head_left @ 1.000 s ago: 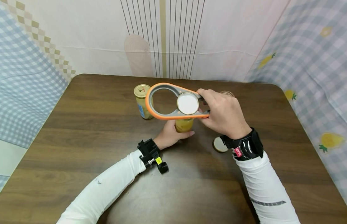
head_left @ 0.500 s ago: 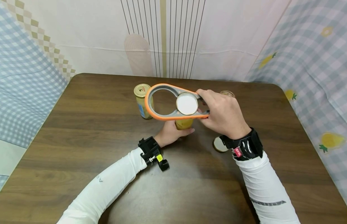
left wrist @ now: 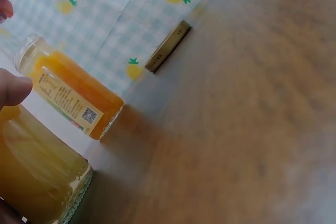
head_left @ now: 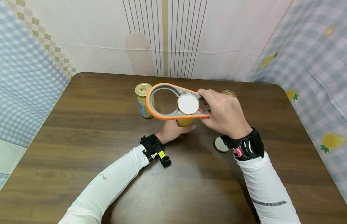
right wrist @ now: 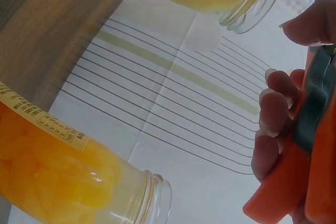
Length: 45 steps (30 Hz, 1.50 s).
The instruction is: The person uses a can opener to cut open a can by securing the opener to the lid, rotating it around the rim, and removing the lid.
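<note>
One jar [head_left: 185, 122] fills the left hand [head_left: 171, 131]; the right [head_left: 225, 112] grips an opener [head_left: 170, 117].

Orange and grey opener [head_left: 173, 116]; brown table [head_left: 78, 130]; blue-white checked cloth [head_left: 25, 81].

The left hand [head_left: 172, 130] and right hand [head_left: 225, 112] were bare. A close-fitting white fabric sleeve [head_left: 106, 183] with a small dark printed mark [head_left: 103, 177] covered the left arm; its angular black wrist mount [head_left: 150, 144] had a silver screw [head_left: 154, 156], a bright yellow patch [head_left: 161, 154] and a rounded black end piece [head_left: 165, 161]. The matching white right sleeve [head_left: 261, 177] bore a patterned grey stripe [head_left: 268, 203], below a glossy black wristband [head_left: 252, 144] with a red white-lettered tag [head_left: 239, 151].
</note>
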Tool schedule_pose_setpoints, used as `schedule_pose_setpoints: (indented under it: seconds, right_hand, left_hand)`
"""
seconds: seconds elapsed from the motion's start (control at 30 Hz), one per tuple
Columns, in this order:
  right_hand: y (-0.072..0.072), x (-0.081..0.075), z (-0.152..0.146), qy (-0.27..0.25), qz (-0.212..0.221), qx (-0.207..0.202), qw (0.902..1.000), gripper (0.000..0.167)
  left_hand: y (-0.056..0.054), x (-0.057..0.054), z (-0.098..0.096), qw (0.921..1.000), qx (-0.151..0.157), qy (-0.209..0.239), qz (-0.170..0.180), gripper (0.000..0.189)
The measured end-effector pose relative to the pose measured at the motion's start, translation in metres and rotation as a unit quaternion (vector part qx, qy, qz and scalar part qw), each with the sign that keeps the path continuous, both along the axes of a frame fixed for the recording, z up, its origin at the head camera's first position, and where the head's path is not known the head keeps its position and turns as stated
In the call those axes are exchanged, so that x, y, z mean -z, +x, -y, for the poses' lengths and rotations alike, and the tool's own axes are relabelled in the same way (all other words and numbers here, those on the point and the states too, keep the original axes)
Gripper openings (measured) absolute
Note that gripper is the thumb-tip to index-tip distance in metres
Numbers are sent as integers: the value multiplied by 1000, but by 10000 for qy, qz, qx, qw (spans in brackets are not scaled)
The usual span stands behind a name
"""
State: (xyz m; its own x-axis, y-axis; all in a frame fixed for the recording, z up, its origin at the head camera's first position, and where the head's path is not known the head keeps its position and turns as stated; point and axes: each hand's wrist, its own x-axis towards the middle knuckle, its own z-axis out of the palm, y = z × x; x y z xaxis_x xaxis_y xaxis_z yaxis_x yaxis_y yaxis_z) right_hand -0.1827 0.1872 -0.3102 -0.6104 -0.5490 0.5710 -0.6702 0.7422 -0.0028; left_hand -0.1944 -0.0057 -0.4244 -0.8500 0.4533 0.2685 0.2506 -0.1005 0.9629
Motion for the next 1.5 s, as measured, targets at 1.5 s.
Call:
schedule_pose_setpoints:
  seconds: [1.5]
  right_hand:
    - [1, -1, -2, 121, 133, 12, 9998, 48]
  left_hand:
    - [-44, 21, -7, 9915, 1025, 713, 353, 58]
